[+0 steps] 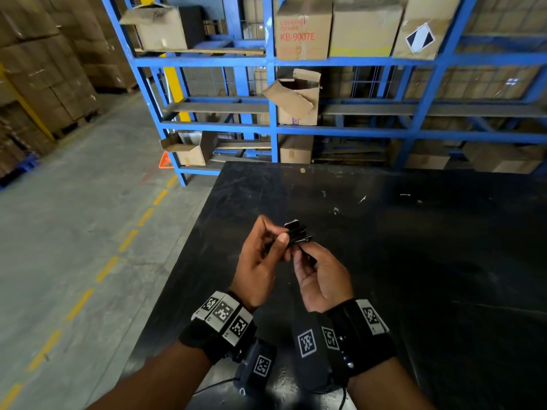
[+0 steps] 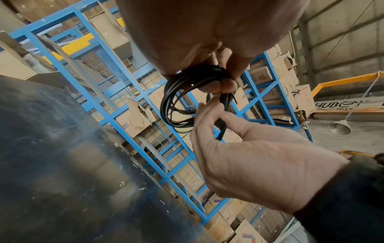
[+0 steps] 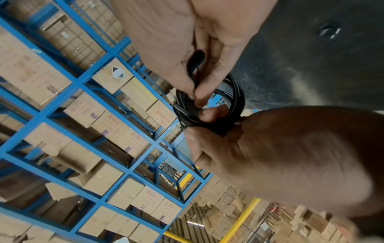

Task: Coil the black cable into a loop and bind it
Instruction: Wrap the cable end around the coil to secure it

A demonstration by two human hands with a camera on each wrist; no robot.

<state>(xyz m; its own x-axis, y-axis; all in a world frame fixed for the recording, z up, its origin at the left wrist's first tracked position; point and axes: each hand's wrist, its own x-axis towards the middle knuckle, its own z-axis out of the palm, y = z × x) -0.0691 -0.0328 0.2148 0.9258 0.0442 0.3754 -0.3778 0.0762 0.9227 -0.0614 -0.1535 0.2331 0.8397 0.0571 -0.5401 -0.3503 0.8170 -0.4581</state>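
Thin black rubber cable (image 2: pixel 176 102): already wound into several small turns, held in the air above the matte black tabletop (image 1: pixel 414 261), between your 2 hands, not touching the surface.

Left hand (image 1: pixel 260 261): thumb and fingers clamped across the bundled strands at one side of the coil. In the left wrist view the turns hang free from that pinch toward 7 o'clock.

Right hand (image 1: pixel 322 279): thumb and forefinger pinch a short black tail (image 3: pixel 195 62). It comes off the coil right beside your left grip. Cannot tell whether it is the cable's free end or a separate strap.

Hands close together, fingertips nearly touching at the coil.

Key relation: the tail's long axis runs from the coil back toward your right palm, roughly 5 o'clock in the head view, crossing the bundled strands. The right hand is the working one; the left only anchors.

Judgement: coiling looks done, binding not yet. The wrap has to pass around the strands next to your left thumb, or the turns may spring loose.

Behind the table, at 12 o'clock: blue steel shelving rack (image 1: pixel 272 93) stacked with brown cardboard cartons (image 1: pixel 303 31).
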